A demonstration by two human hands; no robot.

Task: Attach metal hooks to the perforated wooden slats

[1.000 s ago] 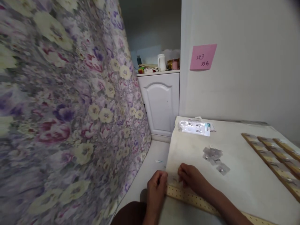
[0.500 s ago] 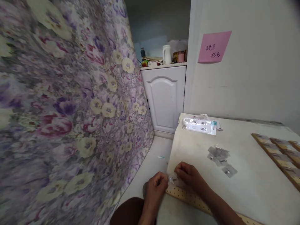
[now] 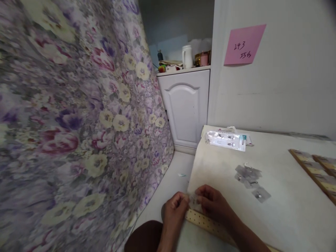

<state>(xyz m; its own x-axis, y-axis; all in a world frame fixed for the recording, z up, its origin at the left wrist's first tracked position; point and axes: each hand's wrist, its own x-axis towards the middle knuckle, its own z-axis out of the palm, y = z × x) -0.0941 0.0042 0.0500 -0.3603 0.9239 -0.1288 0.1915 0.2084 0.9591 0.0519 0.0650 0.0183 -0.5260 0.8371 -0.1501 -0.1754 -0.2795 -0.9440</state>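
Your right hand had drawn nearer your left hand, both seemingly pinching the clear piece between them, this handling calling next for steady grip.

soft light, dim alcove, slight blur

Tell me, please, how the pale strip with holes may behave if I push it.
The pale strip is probably stiff, since its edge runs straight past the right hand. It seems unlikely to roll, because its face looks flat. Its many holes suggest it may be fairly light.
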